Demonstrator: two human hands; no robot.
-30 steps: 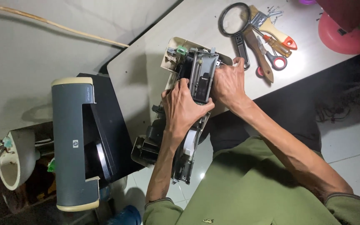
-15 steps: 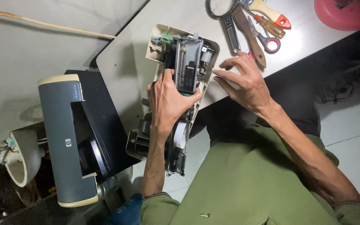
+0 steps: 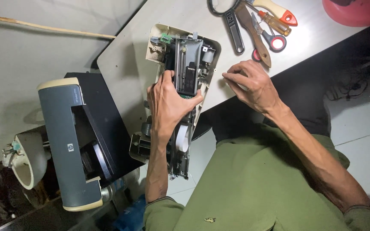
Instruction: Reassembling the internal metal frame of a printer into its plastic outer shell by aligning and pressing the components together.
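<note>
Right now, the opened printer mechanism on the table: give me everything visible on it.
The opened printer mechanism is a cream plastic base with its cover off, exposing grey metal rails, a black carriage block and a small green part at the far corner. It lies lengthwise, far end flat on the grey table, near end overhanging the edge toward the person. The left hand grips its middle from the left side, thumb across the black block. The right hand rests on the table just beside it, not touching it.

Pale grey table (image 3: pixel 125 64) against a plain light wall (image 3: pixel 31 55), white tiled floor (image 3: pixel 360 128) below.
</note>
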